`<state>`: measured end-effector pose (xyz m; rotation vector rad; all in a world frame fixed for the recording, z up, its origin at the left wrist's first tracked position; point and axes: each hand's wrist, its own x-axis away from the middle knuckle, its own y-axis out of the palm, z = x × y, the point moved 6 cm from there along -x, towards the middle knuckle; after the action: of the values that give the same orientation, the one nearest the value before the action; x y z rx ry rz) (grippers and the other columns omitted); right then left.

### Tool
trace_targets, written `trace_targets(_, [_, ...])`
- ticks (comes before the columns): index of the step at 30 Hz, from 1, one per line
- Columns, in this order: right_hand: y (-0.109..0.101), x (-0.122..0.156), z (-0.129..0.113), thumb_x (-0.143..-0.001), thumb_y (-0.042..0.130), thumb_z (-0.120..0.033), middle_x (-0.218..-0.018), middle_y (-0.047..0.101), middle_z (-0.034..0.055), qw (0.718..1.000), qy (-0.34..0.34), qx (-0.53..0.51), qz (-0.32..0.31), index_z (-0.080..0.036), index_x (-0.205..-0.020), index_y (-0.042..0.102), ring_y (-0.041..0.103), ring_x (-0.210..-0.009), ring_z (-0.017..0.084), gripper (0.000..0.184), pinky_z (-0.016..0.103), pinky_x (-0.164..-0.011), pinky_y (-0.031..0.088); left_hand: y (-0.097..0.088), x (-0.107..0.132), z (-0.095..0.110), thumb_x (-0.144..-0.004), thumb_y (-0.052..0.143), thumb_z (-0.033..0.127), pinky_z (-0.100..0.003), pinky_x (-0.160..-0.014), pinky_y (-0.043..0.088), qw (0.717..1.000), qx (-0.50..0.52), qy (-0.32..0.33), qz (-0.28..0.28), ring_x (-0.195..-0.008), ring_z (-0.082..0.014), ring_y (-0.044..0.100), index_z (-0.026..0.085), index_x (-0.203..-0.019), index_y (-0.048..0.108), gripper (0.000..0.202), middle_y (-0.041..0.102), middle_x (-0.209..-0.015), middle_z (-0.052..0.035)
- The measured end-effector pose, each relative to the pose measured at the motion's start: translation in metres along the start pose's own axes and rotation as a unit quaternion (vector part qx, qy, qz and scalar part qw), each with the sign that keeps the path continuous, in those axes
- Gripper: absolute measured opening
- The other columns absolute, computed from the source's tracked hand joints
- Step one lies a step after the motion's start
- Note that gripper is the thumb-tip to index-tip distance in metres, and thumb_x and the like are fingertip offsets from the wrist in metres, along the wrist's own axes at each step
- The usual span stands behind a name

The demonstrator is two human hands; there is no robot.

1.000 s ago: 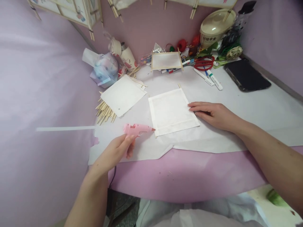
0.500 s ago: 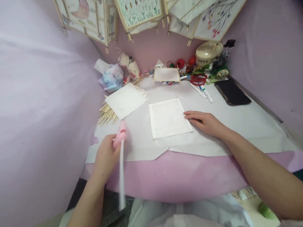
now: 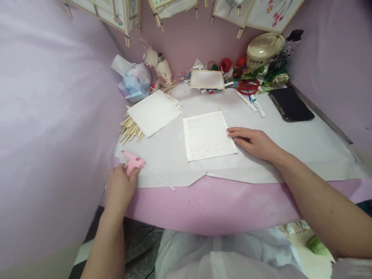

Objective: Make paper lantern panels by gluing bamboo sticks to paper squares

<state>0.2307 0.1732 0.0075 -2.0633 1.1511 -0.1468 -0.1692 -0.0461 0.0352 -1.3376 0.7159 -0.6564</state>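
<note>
1. Head view: the left hand (image 3: pixel 120 190) grips the pink glue gun (image 3: pixel 132 161); it has swung away from the white paper square (image 3: pixel 207 135) to the table (image 3: pixel 232 205) edge, so no gluing now.
2. The right hand (image 3: pixel 252 141) lies flat, fingers together, touching the square's right side, as before.
3. The gun's tip is hard to see; the left fingertips are hidden.
</note>
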Motion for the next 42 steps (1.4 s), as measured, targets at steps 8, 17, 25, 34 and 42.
trace_targets(8, [-0.012, 0.006, -0.009, -0.091, 0.051, -0.024, -0.133, 0.063, 0.0017, 0.998, -0.015, -0.017, 0.064, -0.03, -0.113, 0.07, 0.059, -0.122, 0.023, 0.03, 0.046, -0.105, 0.048, -0.027, -0.006, 0.1, -0.088, 0.05, 0.044, -0.044, -0.095, 0.051, 0.967, 0.231, 0.105, -0.038, -0.115, -0.0291, 0.06, 0.018, -0.132, 0.049, 0.051, 0.057, -0.132, -0.016])
trace_targets(17, [-0.012, 0.067, -0.046, -0.094, 0.048, -0.021, -0.115, 0.068, 0.0038, 0.995, -0.007, 0.049, 0.083, -0.037, -0.119, 0.062, 0.062, -0.111, 0.027, 0.033, 0.05, -0.093, 0.053, 0.016, -0.065, 0.192, -0.087, 0.058, 0.036, -0.034, -0.081, 0.055, 0.907, 0.331, 0.032, -0.257, -0.101, -0.0238, 0.069, 0.02, -0.132, 0.05, 0.048, 0.049, -0.143, -0.0184])
trace_targets(25, [-0.005, 0.078, -0.05, -0.095, 0.046, -0.022, -0.113, 0.068, 0.005, 0.993, -0.019, 0.116, 0.017, -0.034, -0.116, 0.062, 0.062, -0.105, 0.029, 0.029, 0.054, -0.089, 0.053, 0.03, -0.098, 0.244, -0.089, 0.041, 0.017, -0.04, -0.118, 0.025, 0.914, 0.133, 0.367, -0.107, -0.142, -0.0242, 0.036, 0.009, -0.138, 0.046, 0.05, 0.042, -0.152, -0.0154])
trace_targets(34, [0.044, 0.095, -0.081, -0.097, 0.048, -0.028, -0.14, 0.056, 0.0136, 0.966, -0.044, 0.253, -0.014, -0.011, -0.137, 0.052, 0.049, -0.13, 0.029, 0.044, 0.052, -0.108, 0.043, 0.055, -0.092, 0.237, -0.098, 0.026, 0.027, -0.04, -0.118, 0.026, 0.904, 0.106, 0.393, -0.127, -0.144, -0.023, 0.033, 0.012, -0.143, 0.044, 0.051, 0.046, -0.151, -0.0127])
trace_targets(42, [0.064, 0.116, -0.102, -0.095, 0.054, -0.036, -0.142, 0.054, 0.0157, 0.965, -0.047, 0.258, -0.021, -0.006, -0.137, 0.051, 0.047, -0.128, 0.03, 0.052, 0.051, -0.107, 0.043, 0.055, -0.086, 0.239, -0.098, 0.026, 0.023, -0.039, -0.119, 0.025, 0.907, 0.09, 0.393, -0.121, -0.146, -0.0227, 0.031, 0.011, -0.143, 0.044, 0.05, 0.043, -0.153, -0.0115])
